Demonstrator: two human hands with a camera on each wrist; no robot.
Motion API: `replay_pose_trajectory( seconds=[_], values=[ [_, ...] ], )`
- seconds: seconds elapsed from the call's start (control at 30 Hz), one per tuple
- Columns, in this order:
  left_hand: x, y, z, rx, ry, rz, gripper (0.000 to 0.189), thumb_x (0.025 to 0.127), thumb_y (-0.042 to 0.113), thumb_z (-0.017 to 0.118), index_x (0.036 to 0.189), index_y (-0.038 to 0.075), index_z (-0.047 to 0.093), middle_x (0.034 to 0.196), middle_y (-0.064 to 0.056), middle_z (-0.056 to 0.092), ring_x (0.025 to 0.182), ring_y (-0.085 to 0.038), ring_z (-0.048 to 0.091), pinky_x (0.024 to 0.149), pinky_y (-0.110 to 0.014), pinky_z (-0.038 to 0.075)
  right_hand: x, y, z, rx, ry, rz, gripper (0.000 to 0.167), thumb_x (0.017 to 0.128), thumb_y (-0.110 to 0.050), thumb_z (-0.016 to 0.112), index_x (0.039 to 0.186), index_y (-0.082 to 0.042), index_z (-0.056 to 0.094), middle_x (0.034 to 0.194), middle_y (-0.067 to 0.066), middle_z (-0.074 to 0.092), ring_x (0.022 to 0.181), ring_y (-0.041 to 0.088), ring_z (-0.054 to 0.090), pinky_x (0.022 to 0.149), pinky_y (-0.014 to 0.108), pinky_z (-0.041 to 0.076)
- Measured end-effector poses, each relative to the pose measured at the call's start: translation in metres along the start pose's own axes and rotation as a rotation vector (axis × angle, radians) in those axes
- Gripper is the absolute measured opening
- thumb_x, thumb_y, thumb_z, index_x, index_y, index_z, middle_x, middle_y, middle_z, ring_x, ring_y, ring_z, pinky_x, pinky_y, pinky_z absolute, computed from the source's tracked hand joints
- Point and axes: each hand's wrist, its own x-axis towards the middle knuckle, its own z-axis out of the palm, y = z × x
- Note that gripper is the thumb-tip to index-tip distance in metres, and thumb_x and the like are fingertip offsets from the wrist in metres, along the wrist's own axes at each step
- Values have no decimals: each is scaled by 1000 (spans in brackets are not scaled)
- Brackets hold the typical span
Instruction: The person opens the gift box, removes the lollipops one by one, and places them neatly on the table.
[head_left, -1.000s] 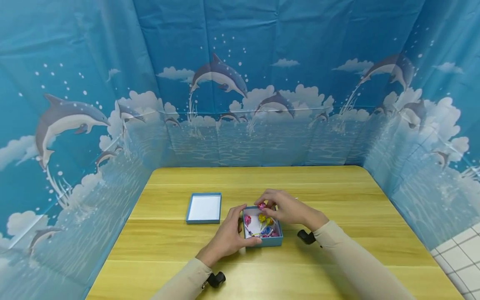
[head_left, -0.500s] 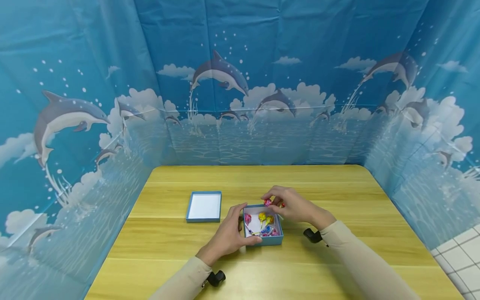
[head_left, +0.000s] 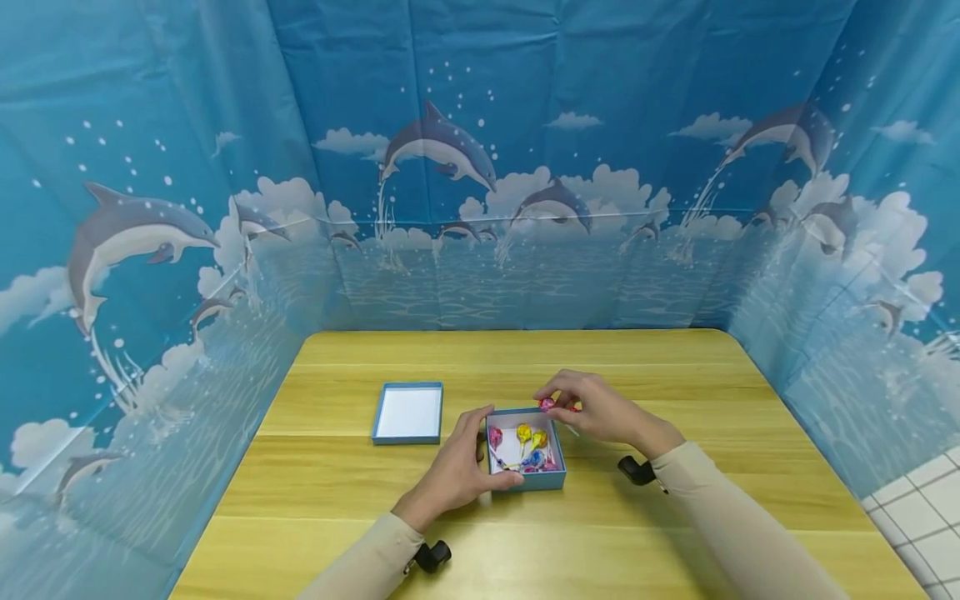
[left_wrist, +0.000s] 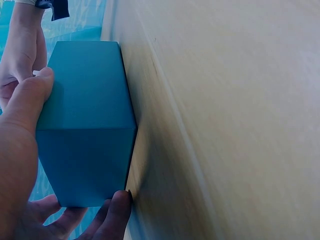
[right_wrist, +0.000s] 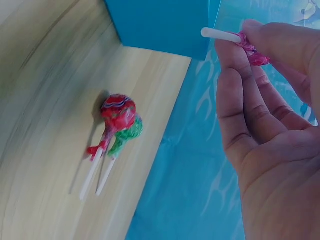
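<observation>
Nearest, the left hand (head_left: 457, 467) grips the blue box (head_left: 542, 481) from its eight o'clock, thumb on the near wall, fingers round the left side. The box looks like light, stiff card, best steadied by its walls. Inside lie several lollipops, two of them yellow (head_left: 523, 433). Near the box's one o'clock corner, the right hand (head_left: 600, 408) pinches a pink lollipop (head_left: 547, 404) between thumb and fingers at its wrapper, white stick jutting out. It should be light and hard, the wrapper slightly slippery; the twisted neck or stick seems the surest hold. At two o'clock, a red lollipop (right_wrist: 119, 112) and a green lollipop (right_wrist: 131, 130) touch on the surface (head_left: 300, 483). The lid (head_left: 408, 414) lies inside-up at ten o'clock; a dolphin-printed curtain (head_left: 480, 283) hangs beyond at twelve.
</observation>
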Motion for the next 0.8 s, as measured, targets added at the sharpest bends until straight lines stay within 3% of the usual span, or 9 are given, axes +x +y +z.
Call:
replay_pose_trajectory(
  seconds=[0.17,0.37,0.63,0.8],
  values=[
    [-2,-2,1,-5,-6,-2,124,92,63,98,185,15,30,184,-17,41,150,-33,62,121,-57,60,-6,5,-1,12,3,14,28,110,-7,81,138,-14,82,125,4,81,101,12,79,85,34,70],
    [0,-2,1,0,-9,-7,124,92,62,98,185,17,29,186,-15,39,159,-38,56,128,-62,55,-11,14,-3,20,6,35,29,111,-9,81,140,-12,79,128,7,81,102,13,80,87,34,71],
    [1,-1,1,-3,0,-18,123,92,58,100,185,17,30,186,-15,39,159,-38,55,129,-64,54,-15,24,-6,30,7,51,26,110,-10,82,136,-6,80,124,7,81,99,12,80,80,33,69],
    [1,-2,0,-7,3,-15,123,92,58,100,185,18,30,186,-15,39,161,-39,54,131,-64,53,-19,32,-5,28,13,53,25,109,-8,83,134,-9,82,124,6,80,97,9,79,82,30,69]
  ],
)
